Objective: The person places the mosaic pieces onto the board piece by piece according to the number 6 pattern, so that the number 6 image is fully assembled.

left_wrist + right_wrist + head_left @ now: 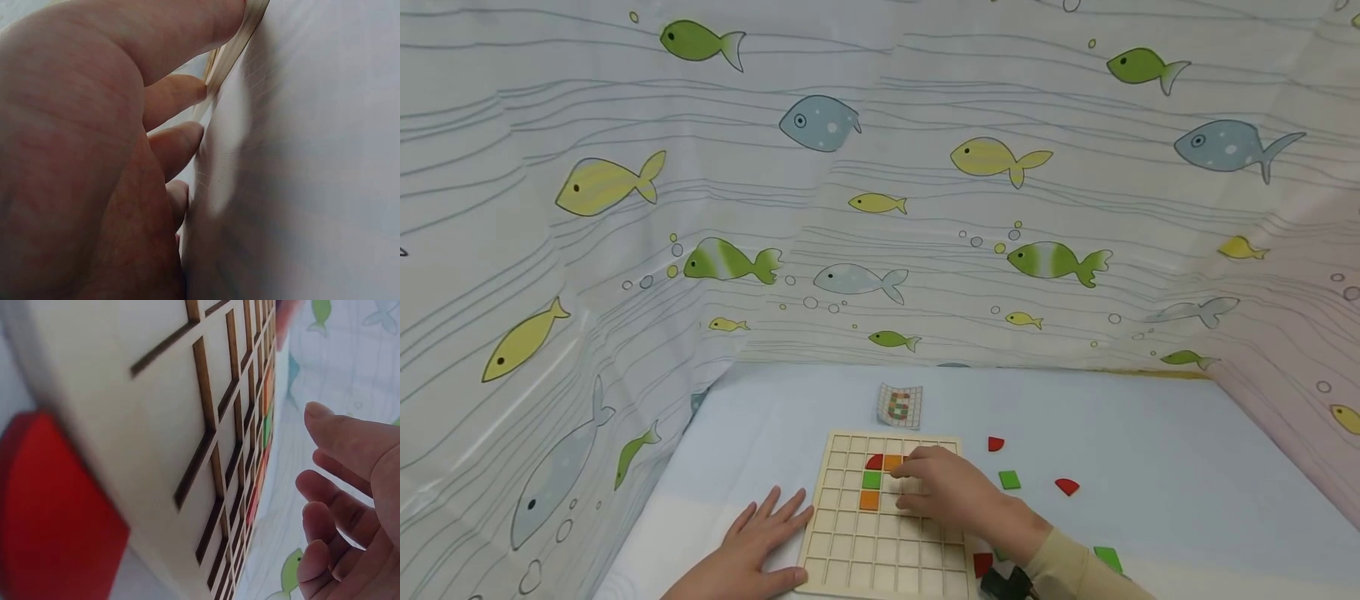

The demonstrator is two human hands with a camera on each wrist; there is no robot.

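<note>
The left hand lies with fingers spread on the pale tabletop, thumb and fingertips at the left edge of the wooden grid board. The right hand hovers over the board, thumb apart from loosely bent fingers, with nothing visible in its grasp. Seated in the board's cells beside it: red quarter-circle tile, orange square tile, green square tile. The pattern card lies just beyond the board's far edge.
</note>
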